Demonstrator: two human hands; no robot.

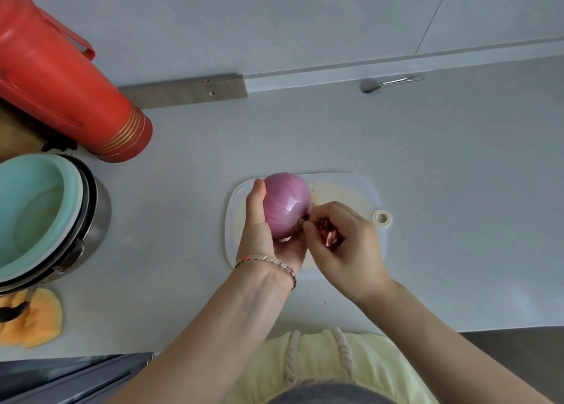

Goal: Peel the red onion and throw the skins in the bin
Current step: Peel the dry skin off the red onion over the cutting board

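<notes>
Purple-pink and glossy, mostly bare of dry skin: the red onion (pixel 287 205) is egg-shaped with fine lengthwise streaks. Head view: its long axis runs roughly from the counter's front edge toward the back; the tufted, brownish end points near-right, the smooth rounded end points away. It is held up over the left end of the cutting board (pixel 366 196), clear of the board as far as I can tell. The left hand (pixel 268 236) cups it from below and the left, thumb along its side; a flat-link metal bracelet (pixel 268 261) sits on the wrist. The right hand (pixel 341 245) is curled round crumpled dark-red skins (pixel 328 236) in the palm, fingertips pinching at the tufted end. Board: translucent white plastic, rounded corners, ring hole at its right end, near the front edge of the matte grey counter (pixel 427 159). Back left: red plastic flask (pixel 61 83), gold-ribbed base. Left edge: teal bowl (pixel 33 214) nested in steel pots. Back edge: steel spoon (pixel 370 85).
</notes>
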